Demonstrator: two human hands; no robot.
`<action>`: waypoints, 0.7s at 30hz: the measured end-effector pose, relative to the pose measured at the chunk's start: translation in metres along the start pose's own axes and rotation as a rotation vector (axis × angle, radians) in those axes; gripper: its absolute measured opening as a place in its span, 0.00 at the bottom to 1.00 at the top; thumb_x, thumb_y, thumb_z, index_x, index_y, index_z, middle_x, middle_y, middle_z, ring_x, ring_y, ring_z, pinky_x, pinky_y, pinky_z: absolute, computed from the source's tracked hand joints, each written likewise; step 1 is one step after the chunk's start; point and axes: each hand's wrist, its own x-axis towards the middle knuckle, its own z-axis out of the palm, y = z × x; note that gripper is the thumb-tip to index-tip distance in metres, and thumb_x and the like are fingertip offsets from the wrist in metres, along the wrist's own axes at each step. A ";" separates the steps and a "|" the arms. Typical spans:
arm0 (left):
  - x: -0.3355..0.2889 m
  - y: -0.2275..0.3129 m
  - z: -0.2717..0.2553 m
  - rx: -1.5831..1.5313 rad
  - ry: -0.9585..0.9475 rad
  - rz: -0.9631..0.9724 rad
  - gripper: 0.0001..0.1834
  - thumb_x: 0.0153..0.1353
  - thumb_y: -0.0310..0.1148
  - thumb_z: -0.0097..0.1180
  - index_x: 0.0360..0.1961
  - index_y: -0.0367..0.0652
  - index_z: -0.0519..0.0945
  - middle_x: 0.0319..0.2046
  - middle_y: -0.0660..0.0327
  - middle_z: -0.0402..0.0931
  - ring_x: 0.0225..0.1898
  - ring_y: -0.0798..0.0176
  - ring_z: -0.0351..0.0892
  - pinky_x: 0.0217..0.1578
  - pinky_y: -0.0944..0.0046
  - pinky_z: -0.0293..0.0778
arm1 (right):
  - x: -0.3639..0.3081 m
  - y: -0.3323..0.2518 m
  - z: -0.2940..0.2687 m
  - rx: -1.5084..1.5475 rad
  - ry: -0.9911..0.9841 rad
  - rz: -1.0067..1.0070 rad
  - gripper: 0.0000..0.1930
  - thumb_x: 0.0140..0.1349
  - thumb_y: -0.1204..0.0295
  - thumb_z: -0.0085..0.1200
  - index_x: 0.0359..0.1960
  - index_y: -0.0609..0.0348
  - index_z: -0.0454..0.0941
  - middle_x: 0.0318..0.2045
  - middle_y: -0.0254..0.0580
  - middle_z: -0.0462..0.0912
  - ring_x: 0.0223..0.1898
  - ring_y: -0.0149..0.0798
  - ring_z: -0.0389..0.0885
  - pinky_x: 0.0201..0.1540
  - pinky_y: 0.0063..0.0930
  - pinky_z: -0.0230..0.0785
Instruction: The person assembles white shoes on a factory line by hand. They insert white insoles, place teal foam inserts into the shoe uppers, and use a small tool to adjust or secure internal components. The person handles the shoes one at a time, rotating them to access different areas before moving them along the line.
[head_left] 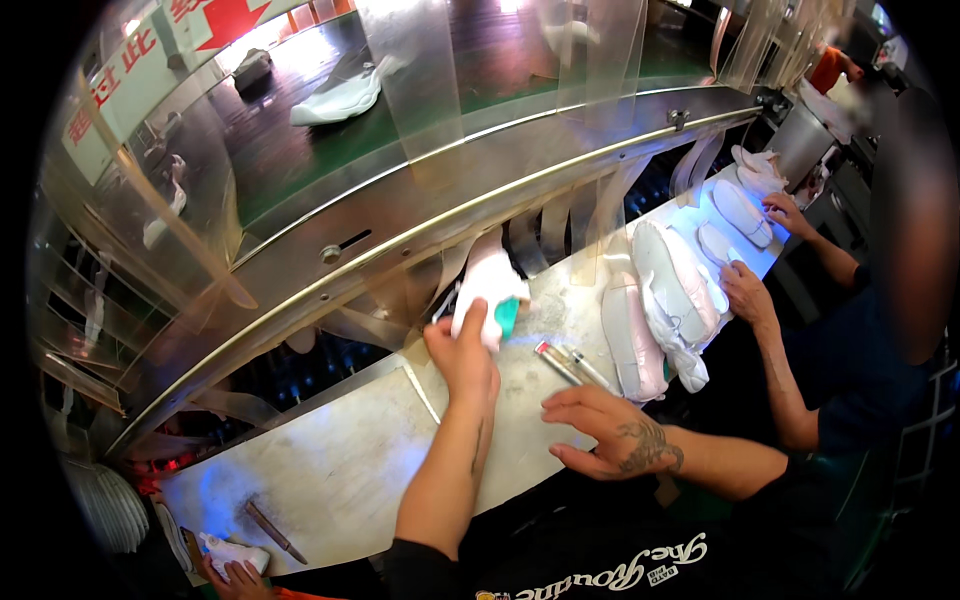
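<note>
My left hand [462,352] grips a white shoe upper [487,275] with a green patch [507,318] at its near end. The upper points away from me, its far end at the clear strips below the metal rail. My right hand [600,432] hovers over the bench's near side, fingers apart and nothing in it. Close to its fingertips lie a red-tipped pen-like stick [556,360] and a pale slim tool [592,370]. Just right of these rest pale shoes with their grey soles up, a narrow one [632,335] and a larger one [672,275].
A co-worker's hand [747,292] touches a sole [716,243] under bluish light at the right. Another person's hand [238,582] holds a white shoe [237,553] at lower left, near a dark-bladed tool [275,530]. Above the metal rail [440,222], a conveyor carries a white shoe [340,99].
</note>
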 end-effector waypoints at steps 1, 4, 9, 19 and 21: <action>0.022 -0.008 0.019 0.025 0.000 0.024 0.27 0.61 0.28 0.80 0.46 0.41 0.67 0.41 0.57 0.78 0.40 0.64 0.83 0.39 0.61 0.82 | -0.011 0.003 -0.001 -0.005 0.004 0.009 0.21 0.63 0.71 0.73 0.56 0.62 0.83 0.55 0.51 0.85 0.54 0.55 0.87 0.58 0.41 0.82; 0.065 -0.019 0.083 -0.016 -0.116 0.157 0.25 0.58 0.21 0.78 0.55 0.38 0.82 0.52 0.58 0.85 0.46 0.63 0.86 0.44 0.61 0.82 | -0.038 0.010 -0.008 0.029 -0.032 0.089 0.21 0.63 0.71 0.74 0.56 0.63 0.84 0.53 0.52 0.86 0.53 0.54 0.88 0.56 0.41 0.83; 0.125 -0.040 0.129 1.447 -0.377 0.410 0.16 0.65 0.42 0.64 0.47 0.45 0.89 0.47 0.53 0.90 0.51 0.47 0.88 0.54 0.50 0.80 | -0.050 0.014 -0.019 0.052 -0.075 0.146 0.21 0.63 0.72 0.75 0.55 0.63 0.84 0.51 0.50 0.87 0.51 0.53 0.88 0.53 0.40 0.84; 0.012 0.067 -0.031 1.056 -0.916 0.304 0.18 0.66 0.36 0.74 0.50 0.35 0.87 0.49 0.49 0.88 0.53 0.50 0.89 0.58 0.55 0.83 | 0.079 -0.002 -0.101 -0.183 0.100 -0.179 0.26 0.61 0.78 0.69 0.62 0.70 0.80 0.57 0.61 0.85 0.57 0.60 0.85 0.61 0.46 0.80; 0.017 0.098 -0.096 0.797 -0.739 0.184 0.05 0.66 0.25 0.72 0.42 0.38 0.89 0.39 0.58 0.89 0.40 0.67 0.88 0.45 0.64 0.85 | 0.134 -0.007 -0.117 -0.400 0.308 -0.376 0.24 0.61 0.82 0.65 0.61 0.71 0.81 0.55 0.61 0.86 0.55 0.60 0.87 0.59 0.45 0.80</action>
